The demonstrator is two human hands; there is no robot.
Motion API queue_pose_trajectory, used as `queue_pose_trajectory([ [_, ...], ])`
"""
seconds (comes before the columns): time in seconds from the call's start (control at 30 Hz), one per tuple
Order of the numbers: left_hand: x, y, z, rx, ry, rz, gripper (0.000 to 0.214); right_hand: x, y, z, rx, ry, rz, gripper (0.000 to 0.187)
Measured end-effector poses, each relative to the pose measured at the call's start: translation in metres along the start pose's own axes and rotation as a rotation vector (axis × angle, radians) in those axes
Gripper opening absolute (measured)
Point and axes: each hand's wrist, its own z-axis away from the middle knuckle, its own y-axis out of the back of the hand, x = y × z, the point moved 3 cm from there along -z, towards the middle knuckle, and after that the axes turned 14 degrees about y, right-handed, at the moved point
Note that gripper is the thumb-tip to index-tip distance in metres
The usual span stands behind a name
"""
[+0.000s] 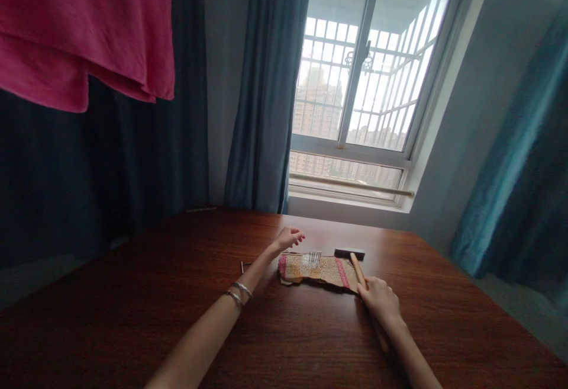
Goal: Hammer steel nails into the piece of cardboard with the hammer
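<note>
My right hand [380,300] is wrapped around the wooden handle of a hammer [358,272]. The hammer's dark head lies just past the right end of a ragged, speckled board [328,270] with pink bands. Several thin nails [315,257] stand upright in a cluster near the board's far edge. Above the board's left end hovers my left hand [288,238], its fingers loosely bent and a little apart, with nothing visible in them. Two bracelets circle the left wrist. Partly hidden behind my left forearm are thin dark pieces [242,267], perhaps nails.
The brown wooden table [284,341] spreads out under both arms. Behind it are a blue curtain [266,111] and a barred window [355,81]. A pink cloth [89,34] hangs at upper left, and another blue curtain [510,170] is at right.
</note>
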Motion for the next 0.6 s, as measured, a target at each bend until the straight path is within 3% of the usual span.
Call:
queue_pose_trajectory([
  [0.07, 0.000, 0.031, 0.003, -0.071, 0.110, -0.135, 0.030, 0.000, 0.000, 0.000, -0.020, -0.014, -0.017, 0.037],
  [0.17, -0.006, 0.075, 0.016, -0.045, 0.280, -0.366, 0.022, 0.000, 0.000, 0.001, -0.025, -0.020, -0.025, 0.037],
  [0.27, -0.019, 0.104, 0.035, -0.043, 0.574, -0.471, 0.023, 0.000, 0.000, 0.001, -0.028, -0.011, -0.030, 0.037],
  [0.37, -0.027, 0.115, 0.051, -0.071, 0.719, -0.474, 0.024, 0.000, 0.001, 0.002, -0.030, -0.007, -0.042, 0.038],
  [0.6, -0.041, 0.119, 0.061, 0.033, 0.775, -0.289, 0.032, 0.000, 0.001, 0.002, -0.031, 0.001, -0.044, 0.038],
])
